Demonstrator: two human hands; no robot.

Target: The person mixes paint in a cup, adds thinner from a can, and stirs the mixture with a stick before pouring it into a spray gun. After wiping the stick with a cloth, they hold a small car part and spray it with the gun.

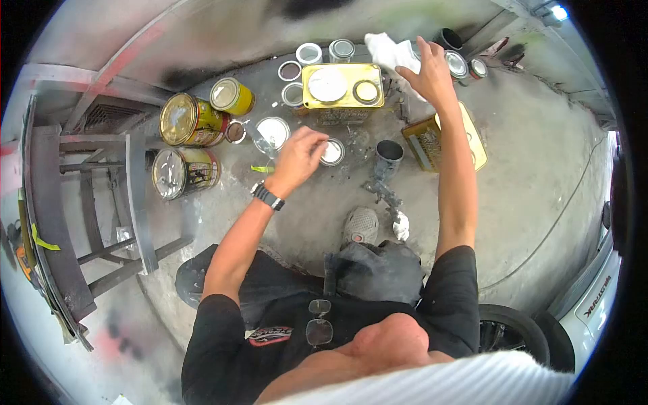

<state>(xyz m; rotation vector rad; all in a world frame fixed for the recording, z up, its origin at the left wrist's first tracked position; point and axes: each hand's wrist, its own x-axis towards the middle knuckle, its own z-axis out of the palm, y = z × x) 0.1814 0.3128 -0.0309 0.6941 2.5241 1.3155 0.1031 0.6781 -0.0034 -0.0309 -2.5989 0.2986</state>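
Note:
My left hand [299,159], with a black watch [267,196] on its wrist, has its fingers curled together beside a small round tin [332,152] with white in it. Whatever those fingers may hold is hidden. A wider container with a white top [273,132] stands just behind this hand. Stretched out to the back right, my right hand [430,73] is open, thumb and fingers apart, right at a crumpled white cloth [390,54]. Below it, a yellow rectangular can [423,144] is partly covered by my forearm. A spray gun with a dark cup [389,154] is on the floor between my arms.
A yellow rectangular can [343,86] carries round lids at the back. Large paint cans [185,172] stand at left beside a grey wooden frame [138,202]. Small tins [456,65] line the back right. A hose [540,250] crosses the floor near a car [594,304].

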